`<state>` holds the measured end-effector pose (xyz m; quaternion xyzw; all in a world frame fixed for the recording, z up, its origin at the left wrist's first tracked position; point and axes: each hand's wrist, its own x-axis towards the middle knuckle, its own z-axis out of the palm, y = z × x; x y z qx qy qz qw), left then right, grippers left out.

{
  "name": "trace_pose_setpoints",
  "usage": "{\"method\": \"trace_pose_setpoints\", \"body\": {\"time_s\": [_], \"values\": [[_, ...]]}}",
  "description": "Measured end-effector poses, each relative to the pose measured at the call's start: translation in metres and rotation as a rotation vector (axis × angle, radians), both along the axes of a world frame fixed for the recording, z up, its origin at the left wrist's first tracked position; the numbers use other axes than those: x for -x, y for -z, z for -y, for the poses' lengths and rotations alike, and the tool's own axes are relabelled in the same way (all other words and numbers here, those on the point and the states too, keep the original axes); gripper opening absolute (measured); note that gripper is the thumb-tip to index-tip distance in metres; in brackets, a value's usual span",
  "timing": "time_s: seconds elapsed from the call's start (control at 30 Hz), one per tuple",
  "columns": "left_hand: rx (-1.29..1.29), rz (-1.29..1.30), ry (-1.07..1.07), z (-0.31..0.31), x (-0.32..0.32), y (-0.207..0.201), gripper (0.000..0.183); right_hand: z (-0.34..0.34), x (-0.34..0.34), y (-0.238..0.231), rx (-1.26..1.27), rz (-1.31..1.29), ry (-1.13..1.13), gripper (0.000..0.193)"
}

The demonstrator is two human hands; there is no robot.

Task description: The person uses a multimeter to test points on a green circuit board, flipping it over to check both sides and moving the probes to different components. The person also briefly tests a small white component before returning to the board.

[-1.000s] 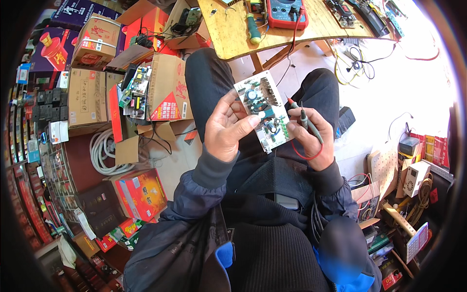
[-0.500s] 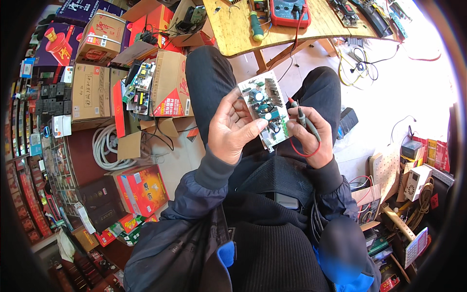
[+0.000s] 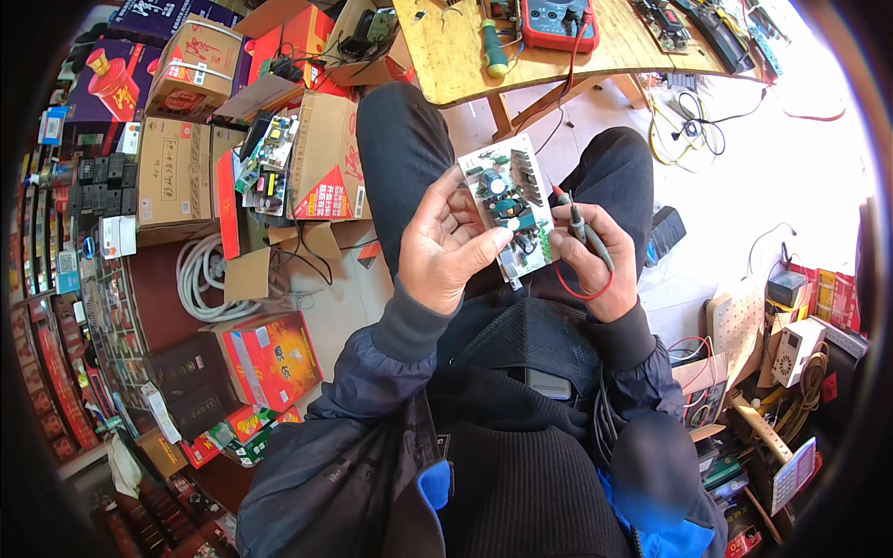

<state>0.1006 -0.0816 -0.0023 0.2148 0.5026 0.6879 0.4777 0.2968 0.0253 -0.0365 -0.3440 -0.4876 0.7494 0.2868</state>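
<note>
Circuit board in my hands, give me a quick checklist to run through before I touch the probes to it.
1. Small white circuit board gripped firmly: ok, the left hand holds its near edge, thumb on top.
2. Component side facing up: ok.
3. Two slim meter probes in the right hand: ok.
4. Probe tips clear of the board: cannot tell, they sit close to its right edge.
5. Red multimeter within view on the wooden table: ok.
6. Meter dial setting: cannot tell.
</note>
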Motion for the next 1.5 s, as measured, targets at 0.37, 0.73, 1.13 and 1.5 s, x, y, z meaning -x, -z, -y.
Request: {"method": "trace_pose_setpoints", "body": {"time_s": [0.37, 0.73, 1.13, 1.5], "values": [[0.006, 0.001, -0.001, 0.002, 0.005, 0.009, 0.085, 0.002, 0.000, -0.001, -0.004, -0.030, 0.036, 0.027], [-0.048, 0.344, 0.023, 0.001, 0.015, 0.016, 0.071, 0.003, 0.000, -0.005, -0.014, -0.057, 0.051, 0.028], [-0.019, 0.304, -0.028, 0.004, 0.021, 0.024, 0.062, 0.000, -0.001, -0.014, -0.012, 0.029, -0.035, 0.029], [-0.064, 0.372, -0.048, 0.004, 0.021, 0.019, 0.065, -0.001, 0.000, -0.019, 0.000, 0.062, -0.053, 0.027]]}}
